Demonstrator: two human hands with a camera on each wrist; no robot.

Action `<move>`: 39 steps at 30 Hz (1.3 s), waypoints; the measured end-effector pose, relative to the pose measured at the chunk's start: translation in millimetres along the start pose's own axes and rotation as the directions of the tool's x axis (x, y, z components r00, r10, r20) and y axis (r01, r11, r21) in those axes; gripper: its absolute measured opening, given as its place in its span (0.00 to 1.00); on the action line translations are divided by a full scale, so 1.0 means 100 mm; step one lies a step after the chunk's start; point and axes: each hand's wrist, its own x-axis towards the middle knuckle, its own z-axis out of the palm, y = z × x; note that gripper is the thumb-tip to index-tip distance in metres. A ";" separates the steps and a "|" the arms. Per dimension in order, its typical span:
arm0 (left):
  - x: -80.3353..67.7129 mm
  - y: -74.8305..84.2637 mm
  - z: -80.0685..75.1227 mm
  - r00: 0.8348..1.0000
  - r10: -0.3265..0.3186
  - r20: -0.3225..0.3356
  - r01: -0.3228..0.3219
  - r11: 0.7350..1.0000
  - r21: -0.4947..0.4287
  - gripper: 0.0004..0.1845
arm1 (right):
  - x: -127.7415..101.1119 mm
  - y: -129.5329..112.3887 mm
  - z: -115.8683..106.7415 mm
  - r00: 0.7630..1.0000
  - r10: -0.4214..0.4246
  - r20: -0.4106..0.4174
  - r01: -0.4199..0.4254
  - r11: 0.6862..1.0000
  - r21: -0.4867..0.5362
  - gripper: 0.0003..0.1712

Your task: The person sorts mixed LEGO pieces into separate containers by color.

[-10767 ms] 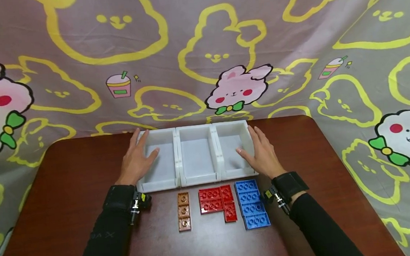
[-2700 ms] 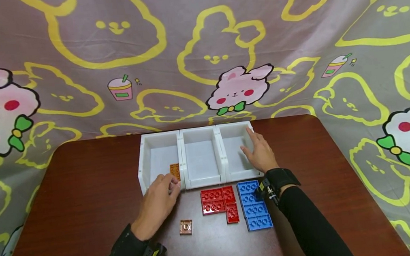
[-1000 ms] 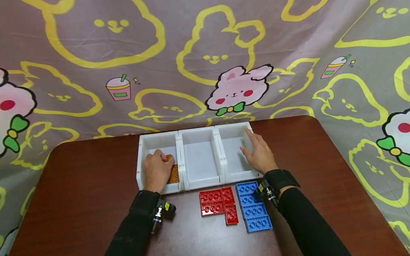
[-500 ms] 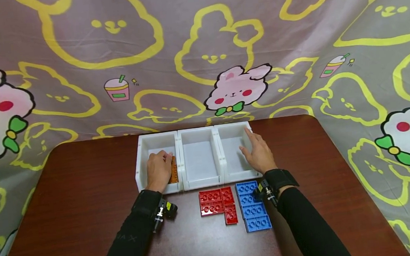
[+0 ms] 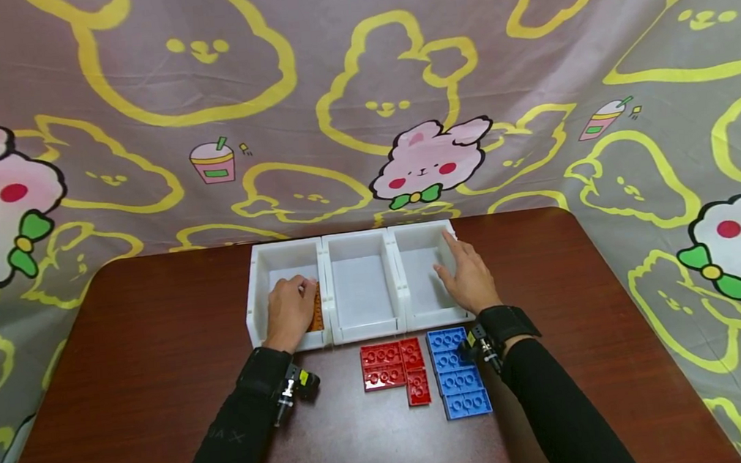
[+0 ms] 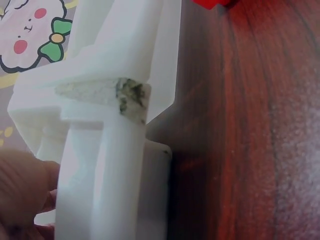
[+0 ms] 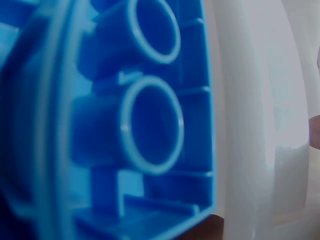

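Note:
Three white bins (image 5: 364, 333) stand side by side on the brown table. My left hand (image 5: 301, 289) reaches into the left bin (image 5: 254, 300). Its fingers curl against the brown plates (image 5: 316, 311), which lean on that bin's right wall. My right hand (image 5: 445, 256) lies with straight fingers over the right wall of the right bin (image 5: 426, 322). Red plates (image 5: 392, 366) and blue plates (image 5: 458, 372) lie in front of the bins. The right wrist view is filled by a blue plate's underside (image 7: 135, 120) and the bin wall (image 7: 250, 125). The left wrist view shows the bin's outer wall (image 6: 115, 150).
The middle bin (image 5: 362, 291) holds nothing. A patterned cloth (image 5: 358, 93) hangs behind the table and drapes round its sides. Bare tabletop (image 5: 142, 340) spreads left and right of the bins. A red plate's edge (image 6: 212, 4) shows at the top of the left wrist view.
Over the last second my left hand slid slightly nearer within the left bin, beside the brown plates. The right hand has stayed on the right bin.

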 end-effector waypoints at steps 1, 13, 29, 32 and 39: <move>0.00 0.00 0.00 1.000 -0.003 0.007 0.003 1.000 0.004 0.14 | 0.00 0.00 0.00 1.000 0.001 0.001 -0.001 1.000 0.000 0.41; -0.05 0.11 -0.24 0.984 0.027 -0.174 -0.034 0.999 -0.036 0.08 | 0.02 -0.02 0.01 1.000 0.000 0.008 0.000 1.000 -0.008 0.41; 0.18 -0.47 -0.63 0.973 0.093 0.209 -0.116 0.988 0.101 0.40 | 0.00 0.01 0.02 0.999 -0.038 0.003 0.038 0.999 -0.006 0.40; 0.19 -0.44 -0.59 0.967 0.115 0.226 -0.142 0.984 0.107 0.43 | -0.01 0.01 0.03 0.999 -0.036 -0.004 0.036 0.999 0.002 0.40; 0.17 -0.42 -0.54 0.966 0.121 0.228 -0.153 0.980 0.127 0.43 | -0.03 0.01 -0.02 0.999 -0.031 0.028 0.030 0.999 0.016 0.41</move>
